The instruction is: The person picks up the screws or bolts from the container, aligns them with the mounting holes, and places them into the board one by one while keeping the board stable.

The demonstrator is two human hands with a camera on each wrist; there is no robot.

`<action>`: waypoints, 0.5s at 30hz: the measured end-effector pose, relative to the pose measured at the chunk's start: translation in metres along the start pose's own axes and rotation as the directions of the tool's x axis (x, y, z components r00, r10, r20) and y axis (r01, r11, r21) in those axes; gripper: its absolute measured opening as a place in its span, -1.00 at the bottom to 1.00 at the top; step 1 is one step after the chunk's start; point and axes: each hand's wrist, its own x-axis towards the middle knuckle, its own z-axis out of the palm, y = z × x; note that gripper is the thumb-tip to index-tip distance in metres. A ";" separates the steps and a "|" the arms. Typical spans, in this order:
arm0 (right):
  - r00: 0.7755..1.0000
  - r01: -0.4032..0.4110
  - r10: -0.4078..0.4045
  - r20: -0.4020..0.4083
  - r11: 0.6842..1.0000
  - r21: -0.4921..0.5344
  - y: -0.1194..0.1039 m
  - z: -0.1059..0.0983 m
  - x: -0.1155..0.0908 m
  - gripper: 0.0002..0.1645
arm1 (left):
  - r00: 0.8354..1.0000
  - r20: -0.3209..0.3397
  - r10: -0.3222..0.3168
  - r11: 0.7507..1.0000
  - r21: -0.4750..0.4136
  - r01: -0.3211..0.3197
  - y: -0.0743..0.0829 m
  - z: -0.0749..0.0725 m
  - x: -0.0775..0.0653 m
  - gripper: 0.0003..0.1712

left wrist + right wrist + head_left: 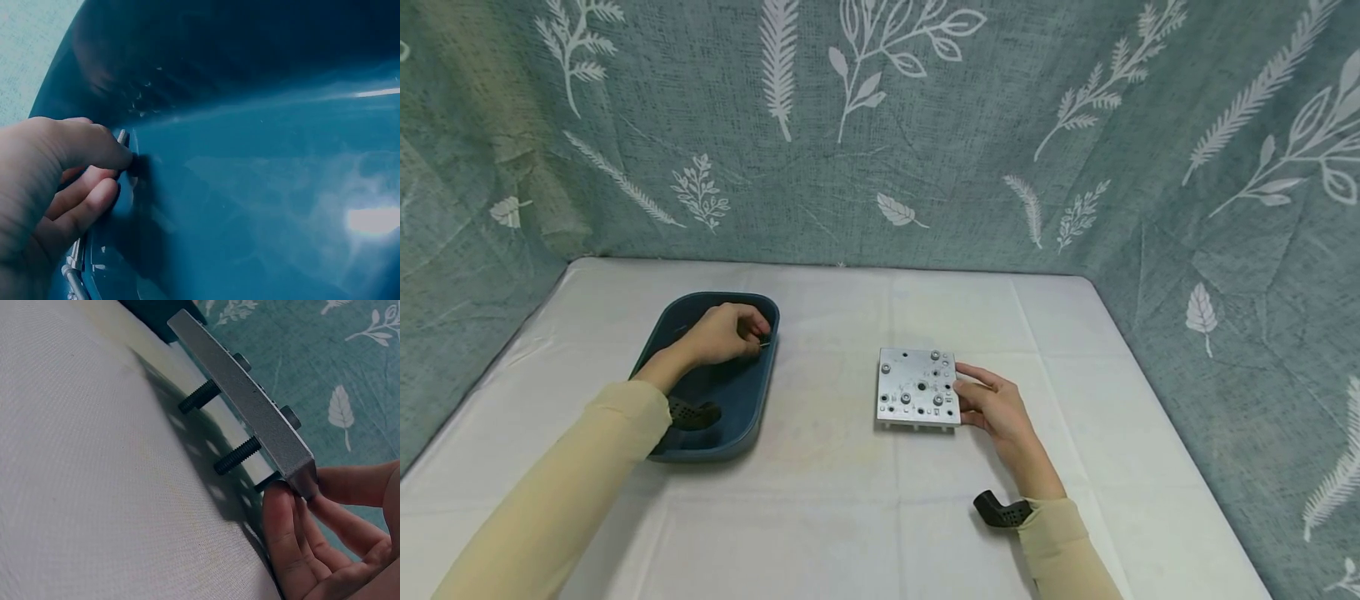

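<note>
My left hand (724,332) reaches into a dark blue plastic bin (756,423) and pinches a thin metal rod (122,135) between thumb and fingers. Only the rod's tip shows, so its exact kind is hidden. Below those fingers, other slim metal pieces (76,281) lie along the bin's wall. My right hand (997,408) grips the right edge of a square silver metal plate (901,382), thumb on one face and fingers on the other. Socket-head bolts (290,417) sit in its holes. Their threaded shanks (237,455) stick out underneath, and the plate is tilted above the cloth in the right wrist view.
A white cloth (835,517) covers the table. Green leaf-printed fabric (715,100) hangs behind it and along both sides. Black perforated wrist mounts (1002,510) stick out from both sleeves. The bin's walls surround the left hand.
</note>
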 end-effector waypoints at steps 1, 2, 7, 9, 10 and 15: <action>1.000 -0.001 0.001 -0.001 1.000 0.000 0.000 0.000 0.000 -0.51 | 1.000 -0.007 -0.011 1.000 0.013 0.011 0.000 0.000 -0.001 -0.76; 1.000 -0.002 0.002 -0.002 1.000 -0.001 0.000 0.000 0.000 -0.51 | 1.000 -0.010 -0.015 1.000 0.020 0.015 -0.001 0.000 -0.001 -0.74; 1.000 -0.001 0.000 -0.008 1.000 -0.007 0.000 0.001 -0.001 -0.51 | 0.999 -0.039 -0.008 0.997 0.075 0.011 -0.004 -0.002 -0.003 -0.78; 1.000 0.000 0.000 -0.008 1.000 -0.009 0.000 0.001 -0.001 -0.51 | 0.999 -0.045 0.003 0.996 0.084 0.001 -0.004 -0.002 -0.004 -0.82; 1.000 -0.001 0.001 -0.009 1.000 -0.008 -0.001 0.002 -0.001 -0.52 | 0.999 -0.045 0.009 0.996 0.086 -0.005 -0.005 -0.003 -0.004 -0.83; 1.000 -0.002 0.001 -0.015 1.000 -0.014 -0.001 0.001 -0.002 -0.52 | 0.998 -0.062 0.007 0.998 0.058 -0.003 -0.005 -0.008 -0.010 -0.86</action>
